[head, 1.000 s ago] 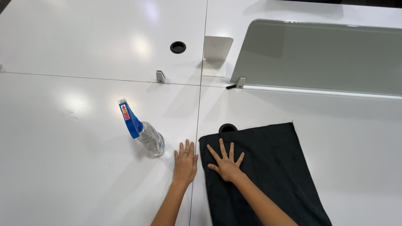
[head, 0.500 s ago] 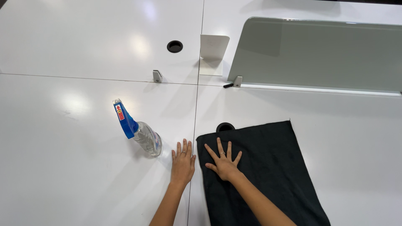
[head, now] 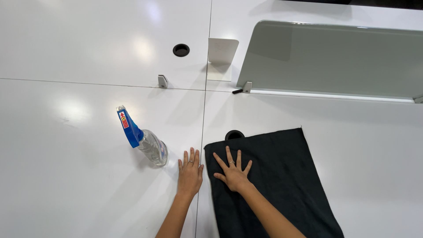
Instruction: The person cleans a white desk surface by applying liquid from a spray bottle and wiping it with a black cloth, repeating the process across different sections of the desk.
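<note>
My left hand point(head: 190, 172) lies flat on the white table point(head: 79, 176), fingers together, just left of a black cloth point(head: 282, 176). My right hand point(head: 231, 172) rests palm down on the cloth's near left part, fingers spread, a ring on one finger. A clear spray bottle point(head: 145, 141) with a blue trigger head stands on the table a short way left of my left hand, apart from it. Neither hand holds anything.
A frosted glass divider point(head: 330, 61) stands at the back right in small metal brackets point(head: 162, 81). Round cable holes sit at the cloth's far corner point(head: 234, 134) and farther back point(head: 181, 50). A white panel point(head: 222, 52) stands near the divider. Seams cross the tabletop.
Both hands stay flat in place. The whole view has drifted slightly to the left from head movement.
</note>
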